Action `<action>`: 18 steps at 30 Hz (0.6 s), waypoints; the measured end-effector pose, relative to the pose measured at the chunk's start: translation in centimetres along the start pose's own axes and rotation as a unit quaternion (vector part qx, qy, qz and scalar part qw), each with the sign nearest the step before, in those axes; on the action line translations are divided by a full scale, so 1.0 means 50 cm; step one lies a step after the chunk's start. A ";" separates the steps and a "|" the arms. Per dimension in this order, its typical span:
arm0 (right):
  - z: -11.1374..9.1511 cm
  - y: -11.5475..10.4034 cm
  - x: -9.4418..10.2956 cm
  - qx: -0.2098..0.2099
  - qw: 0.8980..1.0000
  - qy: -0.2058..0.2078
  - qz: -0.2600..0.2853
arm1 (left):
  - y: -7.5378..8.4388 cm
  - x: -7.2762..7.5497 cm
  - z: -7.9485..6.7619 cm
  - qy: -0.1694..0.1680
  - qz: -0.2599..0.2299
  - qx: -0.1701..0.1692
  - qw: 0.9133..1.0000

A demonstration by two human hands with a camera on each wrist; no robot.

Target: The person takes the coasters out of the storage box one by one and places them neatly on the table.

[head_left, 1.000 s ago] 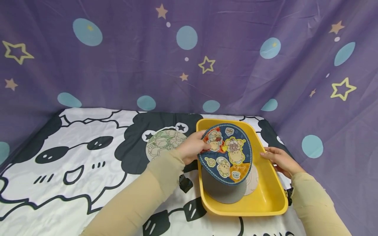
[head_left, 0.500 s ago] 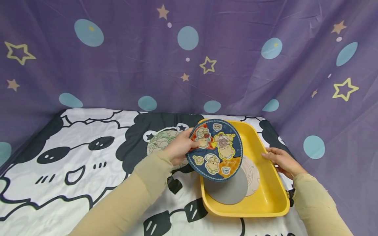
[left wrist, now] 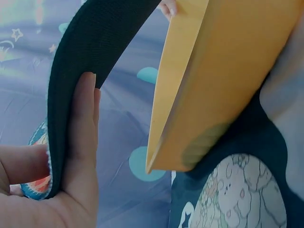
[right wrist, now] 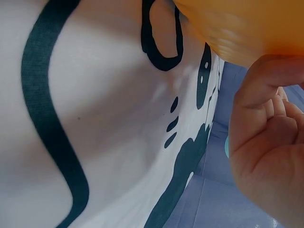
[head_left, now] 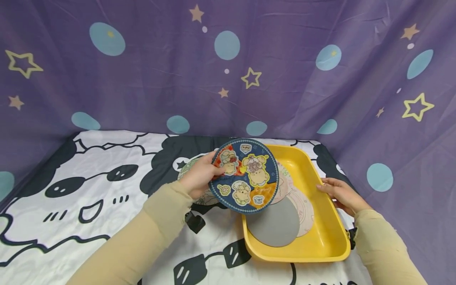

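Note:
My left hand (head_left: pixel 199 178) pinches the left edge of a round blue mouse pad (head_left: pixel 251 178) printed with cartoon bears. Its thumb lies on the printed side; straight fingers (left wrist: pixel 83 128) back the dark underside in the left wrist view. The pad is raised and tilted, covering the left rim of a yellow tray (head_left: pixel 329 237). My right hand (head_left: pixel 343 196) grips that tray's right rim, thumb over the edge. Inside the tray lie a plain grey disc (head_left: pixel 274 223) and pinkish round pads (head_left: pixel 304 215), overlapping one another.
On the table, left of the tray, a round pad with a pale floral and animal print (left wrist: pixel 242 190) lies partly hidden behind my left hand. The cartoon-printed tablecloth (head_left: pixel 117 206) runs back to a purple curtain (head_left: pixel 160 79).
The blue mouse pad has moved left in my left hand, from over the tray to partly beyond its left rim. More of the tray's contents shows. My right hand stays on the rim.

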State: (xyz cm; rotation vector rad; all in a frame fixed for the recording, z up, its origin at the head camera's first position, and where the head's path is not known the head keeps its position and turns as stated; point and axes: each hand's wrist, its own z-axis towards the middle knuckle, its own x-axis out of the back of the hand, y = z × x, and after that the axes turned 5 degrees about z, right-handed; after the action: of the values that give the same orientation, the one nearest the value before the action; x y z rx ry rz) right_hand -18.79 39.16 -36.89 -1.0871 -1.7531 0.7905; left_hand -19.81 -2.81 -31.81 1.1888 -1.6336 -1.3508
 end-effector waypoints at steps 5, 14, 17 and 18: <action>0.000 -0.002 -0.001 0.001 1.000 -0.002 0.005 | 0.003 0.028 -0.008 0.017 -0.002 -0.006 1.000; 0.001 -0.001 -0.001 -0.001 1.000 -0.002 -0.002 | 0.008 0.094 -0.029 0.034 -0.013 -0.015 0.999; 0.000 0.000 0.000 -0.002 1.000 0.000 -0.002 | 0.008 0.111 -0.034 0.044 -0.015 -0.014 0.999; 0.000 0.000 0.000 -0.004 1.000 0.000 -0.003 | 0.007 0.116 -0.036 0.047 -0.015 -0.014 0.999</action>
State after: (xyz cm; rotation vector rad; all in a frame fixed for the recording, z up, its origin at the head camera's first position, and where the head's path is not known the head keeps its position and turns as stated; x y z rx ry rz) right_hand -18.78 39.16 -36.88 -1.0864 -1.7598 0.7812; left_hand -20.21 -8.86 -31.30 1.2450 -1.5314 -1.3116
